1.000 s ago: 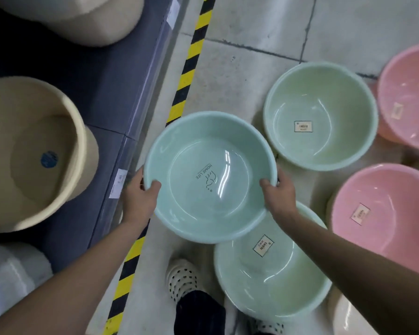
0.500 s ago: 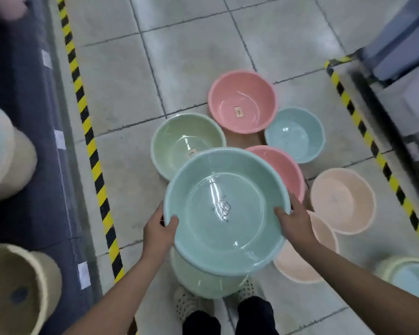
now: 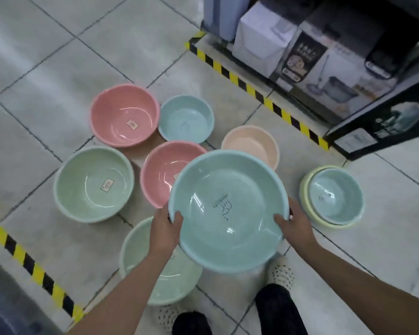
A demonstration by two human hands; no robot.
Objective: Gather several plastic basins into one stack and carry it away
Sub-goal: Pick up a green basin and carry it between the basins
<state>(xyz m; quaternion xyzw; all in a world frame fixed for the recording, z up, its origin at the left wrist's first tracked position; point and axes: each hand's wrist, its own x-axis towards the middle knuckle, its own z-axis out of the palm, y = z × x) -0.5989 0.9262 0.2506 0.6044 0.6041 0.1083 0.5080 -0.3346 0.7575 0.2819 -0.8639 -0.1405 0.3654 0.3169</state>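
Note:
I hold a large light-blue basin [image 3: 228,209] level above the floor, my left hand [image 3: 166,229] on its left rim and my right hand [image 3: 294,224] on its right rim. Below it on the tiled floor lie several loose basins: a green one [image 3: 93,183] at the left, another green one [image 3: 160,269] under my left arm, a pink one [image 3: 125,114] at the back, a second pink one [image 3: 160,172] partly hidden, a small blue one [image 3: 186,119], and a peach one [image 3: 250,143]. A small blue basin sits nested in a yellow one [image 3: 334,195] at the right.
Yellow-black floor tape [image 3: 257,93] runs along a shelf unit with boxed goods [image 3: 324,52] at the upper right. A second tape line [image 3: 32,264] crosses the lower left. My feet [image 3: 279,272] stand just behind the basins.
My view has swung right, away from the left shelf with beige tubs. The blue basin stays in both hands and now hangs further right, over the peach and pink basins.

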